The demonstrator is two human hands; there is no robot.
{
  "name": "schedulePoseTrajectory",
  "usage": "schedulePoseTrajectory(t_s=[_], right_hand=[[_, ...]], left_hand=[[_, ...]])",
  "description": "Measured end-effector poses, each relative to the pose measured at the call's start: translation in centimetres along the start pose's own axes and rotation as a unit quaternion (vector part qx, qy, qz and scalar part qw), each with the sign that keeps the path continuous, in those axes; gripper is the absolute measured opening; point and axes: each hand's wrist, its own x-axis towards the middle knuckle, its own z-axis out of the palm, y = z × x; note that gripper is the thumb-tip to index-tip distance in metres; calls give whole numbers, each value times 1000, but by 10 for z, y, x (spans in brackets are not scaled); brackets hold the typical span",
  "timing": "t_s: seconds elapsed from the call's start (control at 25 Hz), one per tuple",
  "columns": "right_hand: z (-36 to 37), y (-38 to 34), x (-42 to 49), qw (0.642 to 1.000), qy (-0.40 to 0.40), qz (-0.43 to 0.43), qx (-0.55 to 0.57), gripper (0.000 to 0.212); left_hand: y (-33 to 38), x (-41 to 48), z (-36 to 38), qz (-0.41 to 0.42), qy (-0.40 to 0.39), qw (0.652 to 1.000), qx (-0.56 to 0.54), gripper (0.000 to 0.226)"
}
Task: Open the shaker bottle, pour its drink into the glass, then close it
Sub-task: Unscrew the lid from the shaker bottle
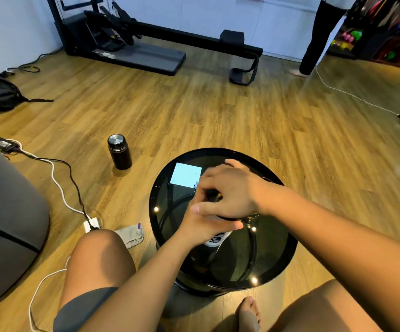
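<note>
A round black glass table (287,257) stands on a wood-plank floor (218,111), with white walls behind. On the table, one shaker bottle (214,242) stands near the middle, its white lettered band showing below the hands. The left hand (203,224) wraps its fingers around the bottle's body; the right hand (230,190) clamps down over the bottle's top, fingers curled on the lid. The glass is not clearly visible. Left of the table stand one dark flask (119,152) and one power strip (91,224), with one folded cloth (132,234) beside the table. Beyond the table sit one exercise machine (127,41) and one standing person (314,37).
</note>
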Motion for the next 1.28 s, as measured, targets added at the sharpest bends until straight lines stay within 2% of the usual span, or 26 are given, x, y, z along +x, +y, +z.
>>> schedulePoseTrajectory(t_s=[0.08,0.16,0.24,0.28,0.32,0.4,0.44,0.52,0.56,0.6,0.64,0.68,0.72,0.76,0.8,0.88,0.96,1.04,1.08,1.16,1.2,1.28], right_hand=[[-9,6,-1,994,63,-21,89,61],[-14,17,2,991,104,79,5,66],[-12,22,4,974,35,218,-54,58],[-7,20,4,973,1,227,-34,48],[-2,16,3,981,-8,195,-5,38],[2,5,-1,997,-14,57,40,39],[0,1,-5,998,-16,-5,69,42],[-9,1,-9,985,30,-58,162,41],[-10,6,-8,982,76,-52,164,40],[-11,12,-5,987,118,-17,105,42],[-12,17,-3,991,121,57,13,49],[-12,21,-1,982,90,151,-62,58],[-9,20,0,974,52,204,-83,60],[-5,17,2,975,30,208,-64,54],[-2,12,3,985,20,168,-27,44],[4,-1,4,999,-1,34,41,29],[-3,-5,-1,990,41,-38,131,24],[-9,4,-1,984,127,-5,125,38],[-11,10,0,988,134,54,58,48],[-6,16,-1,983,68,167,-42,61],[0,18,-1,983,42,172,-52,64],[6,17,-7,993,43,108,-33,64]], left_hand=[[3,0,0,8,4,1000,4,92],[6,1,-1,0,13,1000,5,106],[6,1,-2,0,15,1000,6,108],[7,1,-2,-3,10,1000,8,109],[7,0,-3,-4,5,1000,11,110],[7,0,-3,2,-2,1000,21,104],[7,0,-3,10,-6,1000,27,98],[6,1,-1,19,1,1000,16,92],[6,1,-1,17,8,1000,8,95],[5,2,-1,12,14,1000,6,98],[5,2,-1,9,18,1000,8,101],[5,2,-1,6,19,1000,8,103],[4,2,-1,5,16,1000,7,104],[4,2,-1,5,13,1000,11,104],[5,1,-1,5,10,1000,18,102],[6,0,0,3,-4,1000,21,95],[9,-1,0,10,-9,1000,13,93],[11,-1,-1,2,-1,1000,9,106],[11,-2,-2,-7,0,1000,5,110],[10,-2,-3,-17,-5,1000,7,112],[11,-3,-4,-21,-12,1000,9,115],[11,-3,-5,-29,-17,999,5,121]])
